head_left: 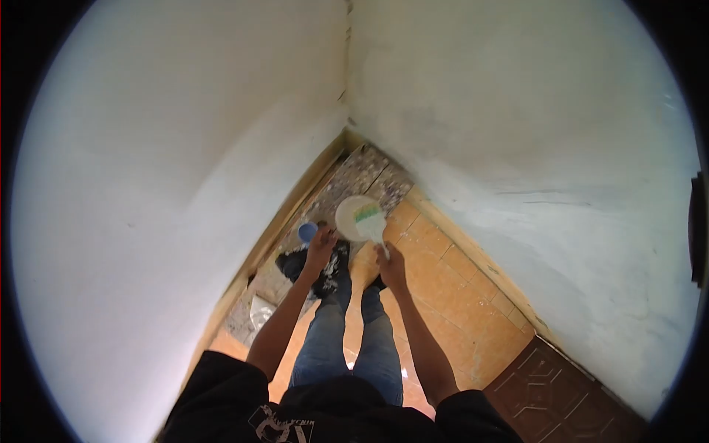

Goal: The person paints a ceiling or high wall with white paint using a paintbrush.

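Observation:
My right hand (391,264) is closed around the handle of a wide paintbrush (374,226), pale with a green band at its far end. The brush overlaps a round, pale bucket (348,215) that stands in front of my feet. My left hand (321,247) is beside the bucket's left side, its fingers curled together. Whatever those fingers may hold is too small to make out. Just left of that hand sits a small round blue container (308,232). A dark, white-spattered cloth or bag (294,263) lies below it.
Two whitish walls (244,133) meet in a corner ahead. Orange tiles (450,303) cover the floor, with rough, speckled flooring (358,173) near the corner. A clear plastic bag (260,311) lies at left. At lower right is a brown patterned panel (554,391).

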Demonstrator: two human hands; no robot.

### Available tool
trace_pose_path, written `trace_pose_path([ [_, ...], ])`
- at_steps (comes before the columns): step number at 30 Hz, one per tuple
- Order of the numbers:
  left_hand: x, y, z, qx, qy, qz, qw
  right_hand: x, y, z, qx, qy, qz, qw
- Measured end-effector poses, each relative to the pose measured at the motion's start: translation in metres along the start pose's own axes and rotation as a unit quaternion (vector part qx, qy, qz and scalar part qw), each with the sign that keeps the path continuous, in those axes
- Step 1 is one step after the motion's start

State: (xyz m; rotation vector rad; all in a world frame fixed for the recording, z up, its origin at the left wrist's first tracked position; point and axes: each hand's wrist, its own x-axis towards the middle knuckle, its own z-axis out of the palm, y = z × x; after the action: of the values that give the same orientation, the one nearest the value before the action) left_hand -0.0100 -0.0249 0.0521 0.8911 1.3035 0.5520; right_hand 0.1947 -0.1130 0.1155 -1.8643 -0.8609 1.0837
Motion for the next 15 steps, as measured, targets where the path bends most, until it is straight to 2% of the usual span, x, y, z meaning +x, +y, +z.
trace_pose_path([
  [1, 0.001, -0.008, -0.004, -0.018, -0.005, 0.002, 1.0, -0.009, -0.01, -0.006, -0.005, 0.013, 0.002, 1.0],
  [2, 0.0, -0.01, -0.007, 0.024, -0.007, 0.04, 0.999, -0.02, -0.026, -0.013, -0.008, 0.043, -0.017, 0.999],
  [4, -0.026, 0.026, -0.01, 0.055, -0.027, -0.01, 0.998, -0.044, -0.055, -0.032, 0.022, 0.067, -0.002, 0.997],
  [5, -0.037, 0.04, -0.01, 0.065, -0.037, -0.004, 0.997, -0.057, -0.072, -0.043, 0.019, 0.092, -0.017, 0.995],
  [8, -0.048, 0.056, -0.011, 0.103, -0.054, -0.009, 0.993, -0.093, -0.108, -0.081, 0.1, 0.112, 0.024, 0.988],
  [11, -0.066, 0.092, 0.003, 0.134, -0.099, 0.032, 0.986, -0.117, -0.132, -0.115, 0.059, 0.17, 0.003, 0.984],
  [15, -0.055, 0.113, 0.029, 0.147, -0.141, 0.067, 0.977, -0.133, -0.176, -0.165, 0.086, 0.259, -0.051, 0.961],
])
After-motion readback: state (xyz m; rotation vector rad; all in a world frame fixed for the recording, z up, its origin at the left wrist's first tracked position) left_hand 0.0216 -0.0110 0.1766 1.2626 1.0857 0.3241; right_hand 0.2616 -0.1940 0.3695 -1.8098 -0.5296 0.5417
